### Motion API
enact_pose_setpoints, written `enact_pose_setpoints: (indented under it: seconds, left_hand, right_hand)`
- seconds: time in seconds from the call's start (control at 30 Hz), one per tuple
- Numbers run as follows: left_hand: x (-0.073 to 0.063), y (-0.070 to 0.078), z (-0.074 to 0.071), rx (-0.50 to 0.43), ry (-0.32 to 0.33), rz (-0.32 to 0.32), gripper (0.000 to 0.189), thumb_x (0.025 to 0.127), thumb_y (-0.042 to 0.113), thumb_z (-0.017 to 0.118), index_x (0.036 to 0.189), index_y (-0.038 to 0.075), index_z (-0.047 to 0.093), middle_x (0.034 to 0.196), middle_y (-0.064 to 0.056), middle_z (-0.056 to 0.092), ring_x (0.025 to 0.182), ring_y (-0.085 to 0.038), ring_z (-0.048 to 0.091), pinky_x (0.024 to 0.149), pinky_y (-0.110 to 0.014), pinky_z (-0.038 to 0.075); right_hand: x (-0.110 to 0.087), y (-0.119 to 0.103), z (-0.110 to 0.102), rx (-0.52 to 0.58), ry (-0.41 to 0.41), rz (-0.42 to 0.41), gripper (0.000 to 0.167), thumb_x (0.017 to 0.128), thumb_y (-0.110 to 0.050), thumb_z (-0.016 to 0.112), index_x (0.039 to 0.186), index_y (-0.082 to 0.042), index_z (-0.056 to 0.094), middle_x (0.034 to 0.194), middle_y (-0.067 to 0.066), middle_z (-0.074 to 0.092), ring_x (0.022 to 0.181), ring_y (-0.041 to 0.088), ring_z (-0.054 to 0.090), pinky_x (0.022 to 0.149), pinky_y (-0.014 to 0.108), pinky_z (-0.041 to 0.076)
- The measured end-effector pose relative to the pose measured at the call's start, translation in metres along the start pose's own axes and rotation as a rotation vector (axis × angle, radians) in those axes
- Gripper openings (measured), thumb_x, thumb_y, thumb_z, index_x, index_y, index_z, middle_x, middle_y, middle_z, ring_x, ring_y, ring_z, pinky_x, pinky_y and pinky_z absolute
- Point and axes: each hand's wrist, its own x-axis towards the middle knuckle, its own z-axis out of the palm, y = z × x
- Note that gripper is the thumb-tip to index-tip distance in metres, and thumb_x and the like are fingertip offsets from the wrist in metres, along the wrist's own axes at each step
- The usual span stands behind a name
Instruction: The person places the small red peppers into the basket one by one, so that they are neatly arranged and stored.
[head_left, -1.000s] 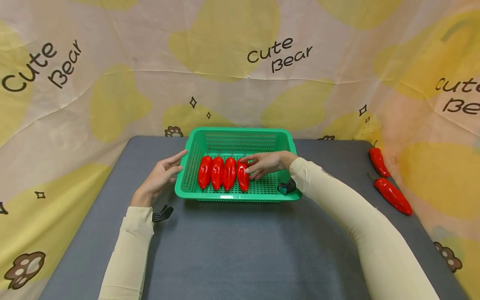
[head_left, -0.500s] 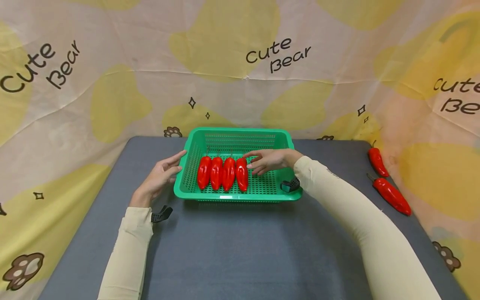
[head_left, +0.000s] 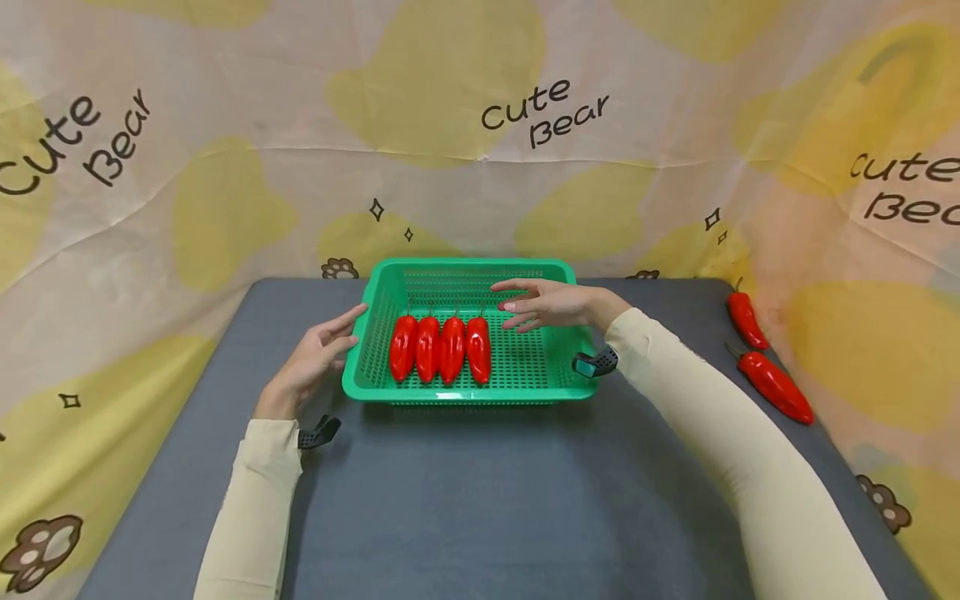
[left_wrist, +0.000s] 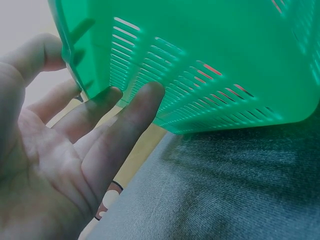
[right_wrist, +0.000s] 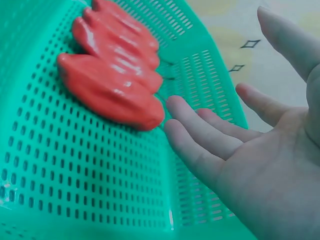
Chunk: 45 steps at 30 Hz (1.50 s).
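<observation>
A green perforated plastic basket stands on the grey-covered table. Several glossy red chili peppers lie side by side in its left and middle part, stems pointing to the back. My left hand is at the basket's left side, its fingertips against the outer wall and rim, as the left wrist view shows with the fingers fairly straight. Over the basket's right half my right hand hovers with relaxed, spread fingers and holds nothing; the rightmost pepper lies just beyond its fingertips.
Two more red chili peppers, a smaller one and a larger one, lie near the table's right edge. A printed cloth hangs behind and along the sides. The table extends in front of the basket.
My right hand has lifted off the rightmost pepper and moved up and to the right. My left hand has stayed at the basket's side. The head view has shifted slightly.
</observation>
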Motion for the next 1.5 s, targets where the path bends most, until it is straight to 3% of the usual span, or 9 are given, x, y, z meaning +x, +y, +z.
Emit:
enact_pose_setpoints:
  seconds: [0.17,0.5,0.7,0.83,1.0,1.1,1.27,1.5]
  left_hand:
    - [-0.002,-0.001,-0.001,0.002,-0.002,0.003,0.059,0.107,0.020,0.050,0.161,0.024,0.028,0.170,-0.011,0.020,0.116,0.002,0.063,0.086,-0.029,0.060]
    - [-0.002,-0.001,-0.001,-0.005,-0.005,0.006,0.059,0.107,0.020,0.051,0.162,0.023,0.029,0.170,-0.010,0.018,0.116,0.002,0.064,0.087,-0.029,0.060]
    - [-0.003,-0.002,0.001,0.021,0.004,-0.010,0.059,0.107,0.023,0.052,0.161,0.025,0.030,0.171,-0.007,0.018,0.116,0.002,0.062,0.088,-0.029,0.059]
    - [-0.003,0.000,0.001,0.019,0.011,-0.018,0.059,0.107,0.021,0.052,0.161,0.025,0.030,0.170,-0.007,0.020,0.116,0.002,0.062,0.088,-0.029,0.059]
    - [-0.003,0.002,0.001,0.008,0.013,-0.010,0.058,0.106,0.019,0.051,0.161,0.023,0.031,0.169,-0.008,0.023,0.115,0.001,0.063,0.086,-0.029,0.060]
    - [-0.003,0.001,0.001,0.007,0.012,-0.006,0.058,0.106,0.019,0.051,0.161,0.023,0.031,0.170,-0.008,0.022,0.115,0.001,0.063,0.086,-0.029,0.060]
    - [-0.002,0.000,-0.001,-0.001,0.001,0.001,0.059,0.107,0.017,0.051,0.161,0.022,0.030,0.170,-0.009,0.020,0.116,0.000,0.063,0.087,-0.030,0.060]
    - [-0.002,-0.001,-0.001,-0.005,-0.003,-0.001,0.059,0.106,0.017,0.052,0.161,0.024,0.030,0.170,-0.008,0.020,0.118,0.001,0.062,0.089,-0.030,0.059]
  right_hand:
    - [-0.014,-0.003,0.000,-0.035,0.035,-0.048,0.059,0.108,-0.018,0.046,0.162,-0.015,0.021,0.167,0.017,0.027,0.136,0.037,0.053,0.121,0.058,0.029]
    - [-0.051,0.008,-0.003,-0.082,0.084,-0.091,0.062,0.108,-0.024,0.048,0.162,-0.013,0.021,0.167,0.017,0.025,0.134,0.029,0.057,0.120,0.055,0.033]
    - [-0.075,0.017,-0.009,-0.041,0.121,-0.145,0.061,0.109,-0.023,0.046,0.162,-0.011,0.019,0.167,0.019,0.024,0.127,0.018,0.062,0.116,0.045,0.043]
    - [-0.092,0.022,-0.015,-0.011,0.138,-0.187,0.061,0.109,-0.024,0.044,0.162,-0.010,0.017,0.166,0.024,0.019,0.130,0.021,0.060,0.109,0.032,0.048]
    - [-0.109,0.028,-0.023,0.017,0.143,-0.235,0.062,0.110,-0.025,0.041,0.162,-0.005,0.013,0.165,0.029,0.016,0.132,0.023,0.060,0.108,0.028,0.049]
    - [-0.119,0.032,-0.027,0.025,0.152,-0.257,0.060,0.111,-0.025,0.039,0.162,-0.005,0.013,0.162,0.022,0.025,0.129,0.018,0.062,0.107,0.026,0.049]
    - [-0.137,0.039,-0.035,0.025,0.171,-0.282,0.054,0.111,-0.023,0.037,0.161,-0.010,0.019,0.151,-0.003,0.043,0.128,0.014,0.062,0.106,0.023,0.049]
    - [-0.157,0.052,-0.042,0.054,0.179,-0.309,0.053,0.112,-0.015,0.033,0.162,-0.008,0.017,0.147,-0.009,0.048,0.129,0.015,0.062,0.106,0.022,0.049]
